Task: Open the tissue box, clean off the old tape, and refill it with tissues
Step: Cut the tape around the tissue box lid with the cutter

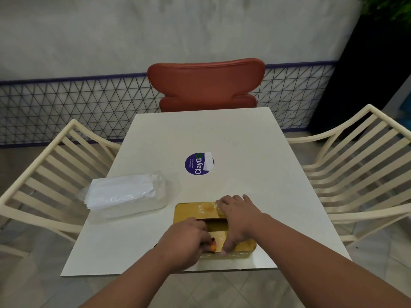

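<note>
A yellow wooden tissue box (193, 211) lies near the table's front edge, its slotted face up, with white tape residue flecked across the top and front. My right hand (236, 218) lies flat over the box's right side, thumb pressed on the near edge. My left hand (185, 241) is closed around a small orange tool (213, 247) at the box's near side; most of the tool is hidden. A clear plastic pack of white tissues (124, 193) lies to the left of the box.
The white table (222, 134) carries a round purple "ClayGo" sticker (196, 163) with a white piece of tape (209, 161) stuck at its right. Cream slatted chairs (360, 172) flank both sides. A red chair (206, 83) stands at the far end.
</note>
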A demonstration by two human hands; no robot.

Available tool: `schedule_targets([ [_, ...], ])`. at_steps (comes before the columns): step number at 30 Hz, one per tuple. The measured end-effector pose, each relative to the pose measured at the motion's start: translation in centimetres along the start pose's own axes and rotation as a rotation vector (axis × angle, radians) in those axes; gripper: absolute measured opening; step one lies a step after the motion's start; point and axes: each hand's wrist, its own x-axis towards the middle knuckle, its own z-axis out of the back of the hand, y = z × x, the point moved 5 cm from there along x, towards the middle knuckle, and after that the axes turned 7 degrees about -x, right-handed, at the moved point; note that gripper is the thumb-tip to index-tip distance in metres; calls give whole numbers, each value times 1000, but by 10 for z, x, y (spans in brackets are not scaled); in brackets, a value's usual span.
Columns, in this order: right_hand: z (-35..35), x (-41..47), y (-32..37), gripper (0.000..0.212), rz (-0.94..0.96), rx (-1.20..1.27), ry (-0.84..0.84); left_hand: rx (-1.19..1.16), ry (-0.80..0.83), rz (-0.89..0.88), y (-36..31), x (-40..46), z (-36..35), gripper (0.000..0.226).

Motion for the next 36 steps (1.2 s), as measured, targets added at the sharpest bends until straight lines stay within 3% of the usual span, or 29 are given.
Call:
schedule_targets([
  [7,0,-1,-1,133,2,13,-8,14,-59,78,-2,20,5,29],
  [12,0,-1,0,134,-1,12,-6,-16,7,3,-3,-5,-3,26],
  [16,-1,0,0,135,-6,12,8,-12,-55,115,8,8,3,31],
  [20,0,-2,0,133,-3,5,13,-9,-22,97,5,1,-2,31],
  [23,1,-2,0,134,-4,1,16,-54,21,94,22,-8,6,29],
  [27,2,-2,0,134,-6,-5,23,-38,-103,190,62,1,37,28],
  [30,1,-1,0,134,-10,4,33,14,-83,231,79,14,42,29],
  [36,0,-1,-1,133,-17,16,36,20,-25,92,48,51,23,32],
])
